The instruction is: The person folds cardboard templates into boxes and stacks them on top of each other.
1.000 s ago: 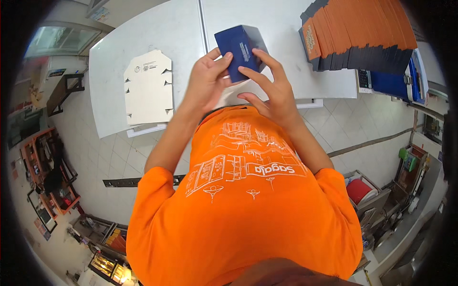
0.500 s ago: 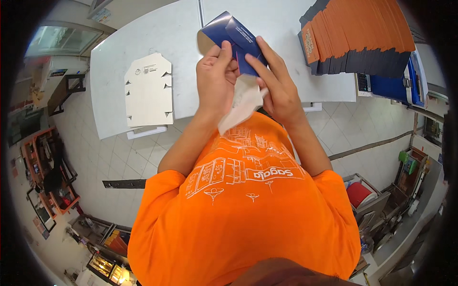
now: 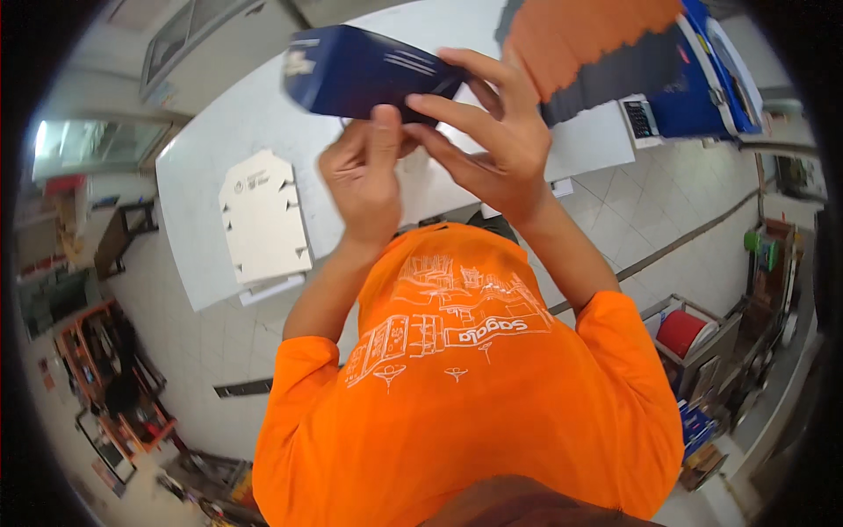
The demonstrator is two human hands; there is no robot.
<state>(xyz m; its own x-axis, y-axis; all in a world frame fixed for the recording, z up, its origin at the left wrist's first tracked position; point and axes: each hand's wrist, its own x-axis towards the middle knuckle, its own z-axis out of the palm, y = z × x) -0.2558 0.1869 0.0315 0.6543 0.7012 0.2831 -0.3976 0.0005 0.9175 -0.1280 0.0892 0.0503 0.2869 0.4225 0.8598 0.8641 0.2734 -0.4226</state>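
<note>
A dark blue folded carton box [image 3: 360, 75] is up over the far part of the table, its closed end pointing left and slightly blurred. My left hand [image 3: 364, 180] grips its near edge from below, thumb up against the side. My right hand [image 3: 500, 132] holds the box's right end, fingers spread along it and pressed on its edge. The part of the box between my palms is hidden by my fingers. Left of my left hand, flat off-white die-cut card blanks [image 3: 265, 220] with dark notches lie on the table.
The white table [image 3: 189, 193] curves along the front. At its far right stands a long row of orange and dark cards or cartons [image 3: 597, 53]. Beyond them are a calculator [image 3: 639, 118] and a blue case [image 3: 702, 97]. A red roll [image 3: 685, 334] sits in a bin at the right.
The box has swung left and turned, showing its long blue side and closed end. The pale flap that hung below my hands is out of sight. My view has shifted somewhat.
</note>
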